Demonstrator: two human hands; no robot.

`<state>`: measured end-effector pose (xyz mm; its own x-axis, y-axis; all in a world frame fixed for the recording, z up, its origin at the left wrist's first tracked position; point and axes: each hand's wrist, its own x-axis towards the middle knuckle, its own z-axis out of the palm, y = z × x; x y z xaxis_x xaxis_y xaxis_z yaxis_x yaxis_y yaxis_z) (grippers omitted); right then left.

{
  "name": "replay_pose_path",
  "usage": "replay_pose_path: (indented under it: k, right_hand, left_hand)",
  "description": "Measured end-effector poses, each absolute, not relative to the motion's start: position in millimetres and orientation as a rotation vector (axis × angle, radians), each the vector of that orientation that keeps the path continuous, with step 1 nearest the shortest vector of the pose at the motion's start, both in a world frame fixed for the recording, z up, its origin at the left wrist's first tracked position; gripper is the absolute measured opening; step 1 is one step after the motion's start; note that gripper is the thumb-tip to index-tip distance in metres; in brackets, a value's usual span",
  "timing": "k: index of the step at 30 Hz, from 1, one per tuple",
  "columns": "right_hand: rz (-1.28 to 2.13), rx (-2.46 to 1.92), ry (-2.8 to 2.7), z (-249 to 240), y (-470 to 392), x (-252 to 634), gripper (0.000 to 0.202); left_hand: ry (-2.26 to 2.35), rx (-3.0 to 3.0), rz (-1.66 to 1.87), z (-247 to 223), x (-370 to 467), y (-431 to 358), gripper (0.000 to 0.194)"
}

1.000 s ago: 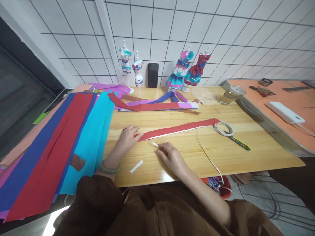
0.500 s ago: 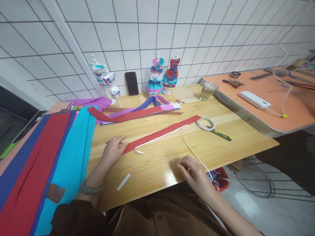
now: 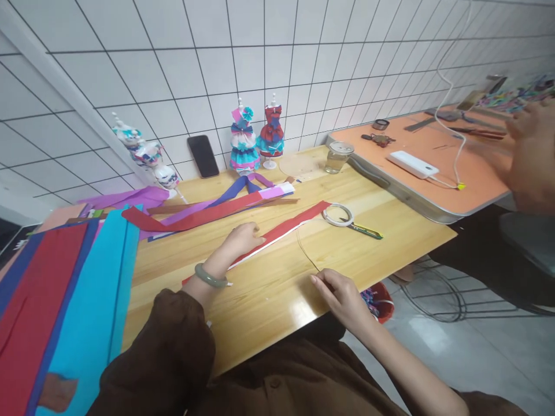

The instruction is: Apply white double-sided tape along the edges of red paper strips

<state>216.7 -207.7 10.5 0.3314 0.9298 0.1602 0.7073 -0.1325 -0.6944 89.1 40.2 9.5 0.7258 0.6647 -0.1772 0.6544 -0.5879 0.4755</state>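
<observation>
A long red strip [image 3: 297,224] with a white line along its near edge lies slanted across the wooden table. My left hand [image 3: 245,238] rests on the strip's left part, fingers loosely spread. Close to the table's front edge, my right hand [image 3: 338,287] is closed, pinching a thin white cord [image 3: 306,251] that runs up to the strip. A roll of white tape [image 3: 338,215] touches the strip's right end, with a yellow-green cutter [image 3: 366,231] beside it.
Red, blue and turquoise sheets [image 3: 102,294] cover the left side. Behind lie coloured strips [image 3: 208,215], a phone [image 3: 203,156], small dressed figures [image 3: 245,141] and a glass jar [image 3: 338,157]. An orange table [image 3: 472,167] stands right; another person's hand [image 3: 535,150] is above it.
My left hand has slid rightward along the red strip. My right hand has closed on the cord. The view has shifted right, and another person's hand has appeared at the right.
</observation>
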Motion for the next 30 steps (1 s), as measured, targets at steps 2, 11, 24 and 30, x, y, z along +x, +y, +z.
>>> replay_pose_path:
  k: [2,11,24,30]
  right_hand:
    - [0.430,-1.914,-1.417,6.7,-211.4,222.3,0.028]
    - [0.460,-1.801,-1.601,-6.5,-209.3,202.4,0.025]
    - [0.317,-1.750,-1.943,-16.7,-208.6,181.1,0.038]
    - [0.292,-1.765,-1.861,-23.8,-208.3,180.5,0.036]
  left_hand:
    - [1.035,2.395,-0.045,6.4,85.2,44.9,0.039]
    - [1.080,2.309,-0.199,3.9,48.5,50.0,0.026]
    - [1.026,2.410,0.056,-3.6,112.8,28.0,0.047]
    - [1.019,2.441,0.106,-4.9,151.6,19.8,0.048]
